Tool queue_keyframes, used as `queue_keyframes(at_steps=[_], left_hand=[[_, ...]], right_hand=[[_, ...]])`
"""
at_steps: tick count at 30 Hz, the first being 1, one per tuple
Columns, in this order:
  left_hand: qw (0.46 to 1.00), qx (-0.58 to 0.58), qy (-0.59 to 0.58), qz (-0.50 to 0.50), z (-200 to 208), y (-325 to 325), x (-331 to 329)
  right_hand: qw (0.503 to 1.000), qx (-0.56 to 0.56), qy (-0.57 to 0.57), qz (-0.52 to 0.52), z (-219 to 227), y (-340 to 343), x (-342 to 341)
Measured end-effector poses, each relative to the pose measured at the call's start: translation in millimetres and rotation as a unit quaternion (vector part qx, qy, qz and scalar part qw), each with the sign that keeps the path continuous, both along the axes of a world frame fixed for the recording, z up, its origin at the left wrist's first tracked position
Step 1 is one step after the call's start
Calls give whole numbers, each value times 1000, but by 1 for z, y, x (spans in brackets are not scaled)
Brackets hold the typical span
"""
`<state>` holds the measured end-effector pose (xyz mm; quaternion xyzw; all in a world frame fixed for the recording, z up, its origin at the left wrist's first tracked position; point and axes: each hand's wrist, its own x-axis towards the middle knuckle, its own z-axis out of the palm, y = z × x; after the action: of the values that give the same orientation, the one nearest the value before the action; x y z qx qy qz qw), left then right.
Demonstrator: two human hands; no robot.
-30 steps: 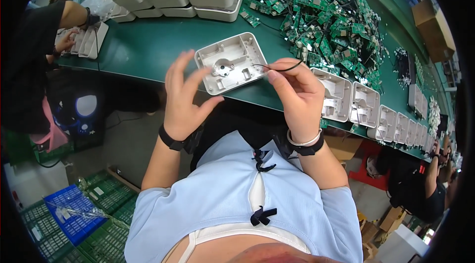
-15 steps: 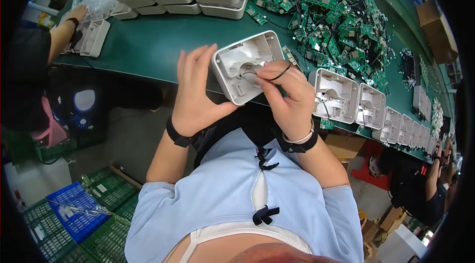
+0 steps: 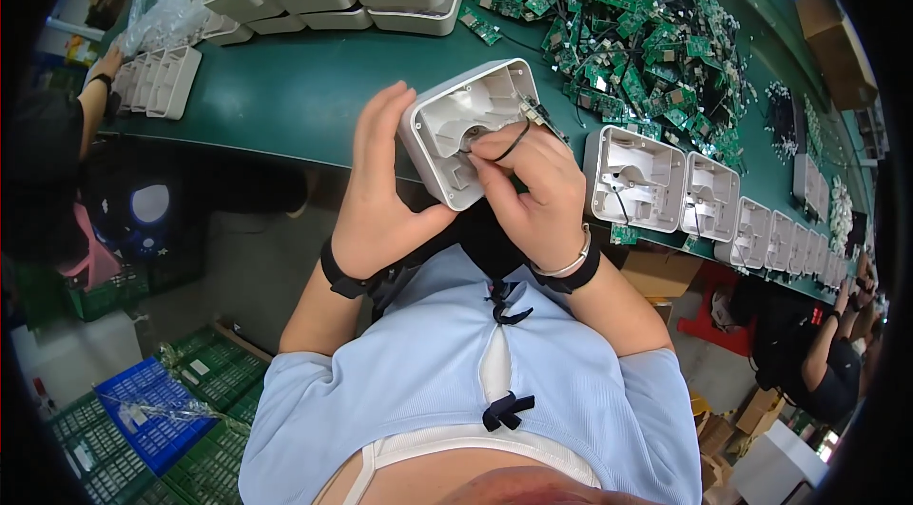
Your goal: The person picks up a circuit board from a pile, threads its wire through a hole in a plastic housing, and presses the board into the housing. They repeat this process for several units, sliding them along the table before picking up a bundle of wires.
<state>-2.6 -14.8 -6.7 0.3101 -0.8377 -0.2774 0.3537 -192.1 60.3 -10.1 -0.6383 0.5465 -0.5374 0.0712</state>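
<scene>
A white plastic housing, open side up and tilted, is held just over the table's front edge. My left hand supports it, fingers along its left wall and thumb at its near corner. Inside the housing, the fingertips of my right hand pinch a thin black cable. The cable loops over my fingers toward a small green circuit board at the back of that hand, beside the housing's right wall. My fingers hide the cable's end.
Green circuit boards lie in a large heap behind. To the right runs a row of similar housings with cables in them. More housings are stacked at the back left. Co-workers' arms show at the left and far right.
My right fingers have moved left and deeper into the housing with the cable. The circuit board now shows above my right hand. At the left, the co-worker's hand has drawn back from the plastic bag.
</scene>
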Motion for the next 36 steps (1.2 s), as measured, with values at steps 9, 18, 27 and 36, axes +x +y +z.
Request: queue_keyframes(at_steps=[9,18,27,36], left_hand=[[972,188,121,-72,-9,7,-4],[935,280,194,-97,-5,13,-11],[963,240,98,-78,-8,4,0],[943,264,178,-99,-4,8,-4]], right_hand=[[999,-1,-12,33,-2,-3,-3],[1000,4,-25,9,0,2,-1],[999,23,-28,13,-11,2,-1],[997,50,57,6,3,3,-2]])
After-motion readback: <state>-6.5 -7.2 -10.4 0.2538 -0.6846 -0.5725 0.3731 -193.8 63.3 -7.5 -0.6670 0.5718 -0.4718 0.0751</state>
